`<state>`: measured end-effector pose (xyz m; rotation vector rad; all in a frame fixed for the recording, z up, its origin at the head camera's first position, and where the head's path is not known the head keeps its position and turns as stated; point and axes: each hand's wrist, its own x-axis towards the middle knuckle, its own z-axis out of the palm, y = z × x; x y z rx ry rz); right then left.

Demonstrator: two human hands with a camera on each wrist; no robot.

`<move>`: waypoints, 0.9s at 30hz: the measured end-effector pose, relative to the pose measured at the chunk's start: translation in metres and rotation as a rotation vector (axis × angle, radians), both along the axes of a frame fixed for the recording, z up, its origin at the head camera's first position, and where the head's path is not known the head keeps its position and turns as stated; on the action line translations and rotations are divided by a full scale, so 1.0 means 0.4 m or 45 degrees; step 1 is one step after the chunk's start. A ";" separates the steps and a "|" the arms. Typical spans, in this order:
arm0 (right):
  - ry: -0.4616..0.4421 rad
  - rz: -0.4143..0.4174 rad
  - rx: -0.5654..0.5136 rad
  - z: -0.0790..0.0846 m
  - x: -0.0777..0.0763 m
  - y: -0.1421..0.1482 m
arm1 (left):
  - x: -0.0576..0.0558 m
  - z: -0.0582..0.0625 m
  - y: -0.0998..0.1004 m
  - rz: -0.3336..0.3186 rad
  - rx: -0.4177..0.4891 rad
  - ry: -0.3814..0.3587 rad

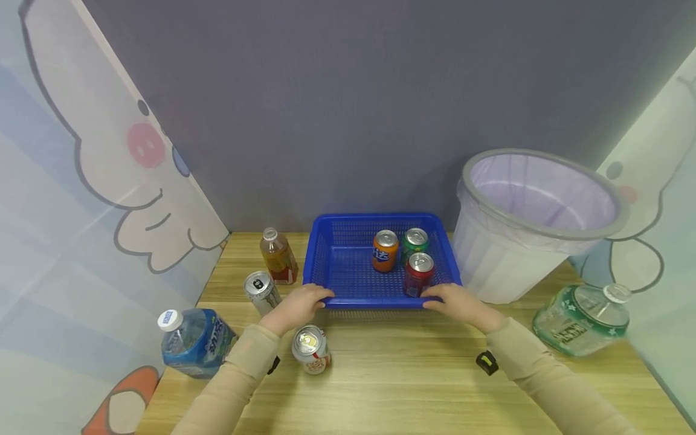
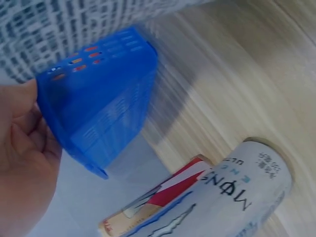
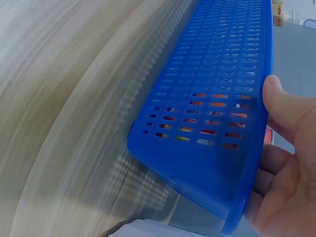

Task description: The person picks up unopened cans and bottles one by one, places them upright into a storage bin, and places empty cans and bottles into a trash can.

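A blue plastic basket (image 1: 348, 279) with slotted walls stands at the back of the table. Inside it, toward the right, are an orange can (image 1: 385, 254), a green can (image 1: 414, 241) and a red can (image 1: 418, 277). My left hand (image 1: 301, 307) grips the rim at the near left corner, thumb over the edge. At the near right corner my right hand (image 1: 462, 304) holds the rim, its thumb (image 3: 277, 96) on the edge and fingers curled around it. Close to my left hand are a white-grey Monster can (image 2: 217, 197) and a white can (image 1: 312, 350).
An amber drink bottle (image 1: 279, 257) stands left of the basket, and a large blue-labelled bottle (image 1: 198, 341) at the table's left. On the right are a lined white bin (image 1: 484, 266) and a large green-labelled bottle (image 1: 580, 320). A grey panel (image 1: 337, 109) rises behind.
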<state>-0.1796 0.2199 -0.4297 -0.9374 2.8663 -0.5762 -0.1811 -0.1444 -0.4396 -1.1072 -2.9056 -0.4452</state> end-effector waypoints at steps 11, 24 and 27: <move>-0.011 -0.015 0.029 -0.001 -0.004 0.001 | 0.005 0.017 -0.002 -0.007 0.005 -0.028; -0.062 -0.078 0.015 -0.007 0.000 0.000 | 0.041 0.056 -0.028 0.010 0.137 -0.005; -0.062 -0.092 0.009 -0.008 0.001 -0.003 | 0.053 0.055 -0.037 0.025 0.158 -0.082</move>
